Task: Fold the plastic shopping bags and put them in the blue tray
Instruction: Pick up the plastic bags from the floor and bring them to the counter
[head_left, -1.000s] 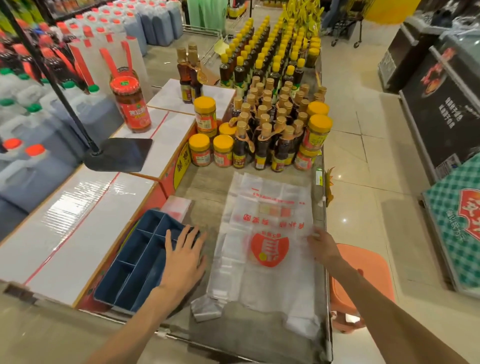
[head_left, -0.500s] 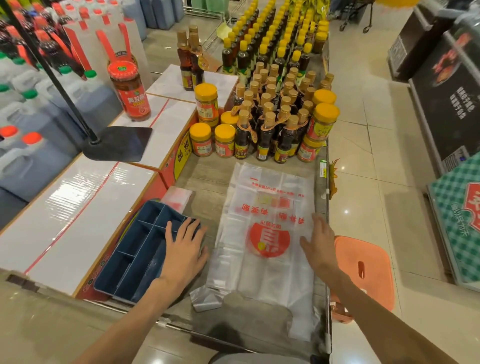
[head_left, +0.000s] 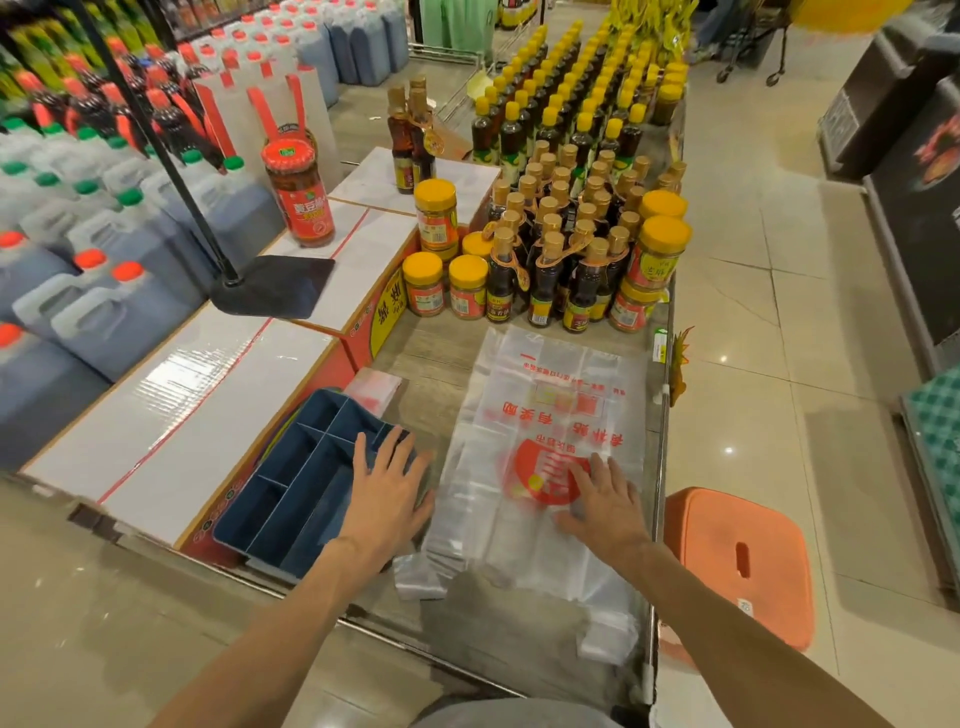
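Blue tray (head_left: 291, 499) sits at the left on the wooden counter (head_left: 431, 358), with the left hand (head_left: 387, 496) flat and holding nothing over its right edge. Just beside it the plastic shopping bag (head_left: 550, 395) lies spread flat, the right hand (head_left: 605, 501) pressing straight fingers on its red logo; an orange stool (head_left: 743, 561) stands farther right.

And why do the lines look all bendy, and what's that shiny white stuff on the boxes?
Head view: the wide-angle lens curves straight edges near the borders, like the floor tiles. Head view: ceiling light glares off the wrapped white boxes and the plastic bag. Head view: the right hand looks slightly smeared, while the left hand is sharper.
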